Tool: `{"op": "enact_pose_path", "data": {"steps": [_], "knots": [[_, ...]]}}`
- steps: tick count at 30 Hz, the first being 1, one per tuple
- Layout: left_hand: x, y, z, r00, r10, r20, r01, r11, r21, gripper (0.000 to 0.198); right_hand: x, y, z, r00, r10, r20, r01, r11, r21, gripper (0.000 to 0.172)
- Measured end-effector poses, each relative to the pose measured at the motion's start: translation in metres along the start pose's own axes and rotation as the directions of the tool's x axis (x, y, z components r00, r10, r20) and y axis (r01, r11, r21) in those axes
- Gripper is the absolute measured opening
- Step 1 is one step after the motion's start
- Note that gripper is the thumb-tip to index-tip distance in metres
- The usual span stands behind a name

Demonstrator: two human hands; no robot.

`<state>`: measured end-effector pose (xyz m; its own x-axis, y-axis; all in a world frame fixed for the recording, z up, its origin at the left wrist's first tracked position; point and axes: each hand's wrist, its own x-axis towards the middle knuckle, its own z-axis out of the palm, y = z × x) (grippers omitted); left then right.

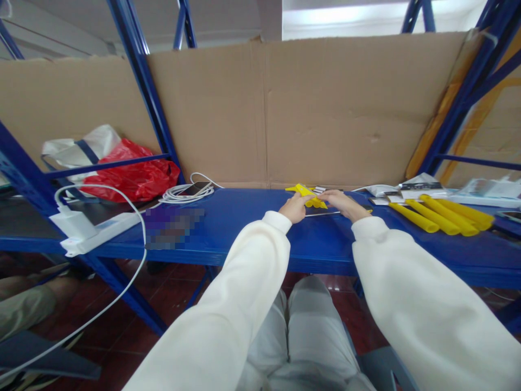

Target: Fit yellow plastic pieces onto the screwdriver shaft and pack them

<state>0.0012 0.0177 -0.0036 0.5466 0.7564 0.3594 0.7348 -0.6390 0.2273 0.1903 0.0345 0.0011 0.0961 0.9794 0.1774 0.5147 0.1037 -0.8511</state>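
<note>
Both my hands rest on the blue shelf (244, 217) in front of me, in white sleeves. My left hand (296, 207) is curled closed around a small yellow plastic piece (306, 194). My right hand (341, 204) meets it from the right, fingers pinched on the same yellow piece. A thin flat dark item (321, 214) lies on the shelf just under the hands. Small black-and-white packets (321, 189) lie right behind the yellow piece.
Several yellow tubes (439, 215) and packets (419, 186) lie at the right. A phone on a coiled white cable (188, 191) lies left, with a power strip (93, 228) and a red bag (134, 176) beyond. Cardboard (285, 114) backs the shelf.
</note>
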Motion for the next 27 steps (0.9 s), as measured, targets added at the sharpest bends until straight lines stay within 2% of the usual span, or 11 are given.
{"op": "enact_pose_path", "data": {"steps": [5, 14, 21, 27], "knots": [[-0.003, 0.005, -0.004, 0.998, -0.008, 0.06, 0.004, 0.997, 0.072, 0.062, -0.007, -0.005, 0.001, 1.0, 0.029, -0.013, -0.029, 0.999, -0.025, 0.012], [-0.008, 0.011, -0.01, 0.992, -0.034, 0.125, 0.006, 0.975, 0.222, 0.065, -0.007, -0.005, 0.004, 0.997, 0.066, -0.029, -0.064, 0.996, 0.066, 0.012], [-0.012, 0.016, -0.013, 0.993, -0.045, 0.109, 0.011, 0.957, 0.291, 0.066, -0.01, -0.009, 0.002, 0.997, 0.079, 0.019, -0.081, 0.967, 0.243, 0.014], [-0.015, 0.018, -0.013, 0.995, -0.077, 0.062, 0.053, 0.944, 0.325, 0.068, -0.011, -0.01, 0.003, 0.997, 0.069, 0.025, -0.073, 0.947, 0.314, 0.019]]}}
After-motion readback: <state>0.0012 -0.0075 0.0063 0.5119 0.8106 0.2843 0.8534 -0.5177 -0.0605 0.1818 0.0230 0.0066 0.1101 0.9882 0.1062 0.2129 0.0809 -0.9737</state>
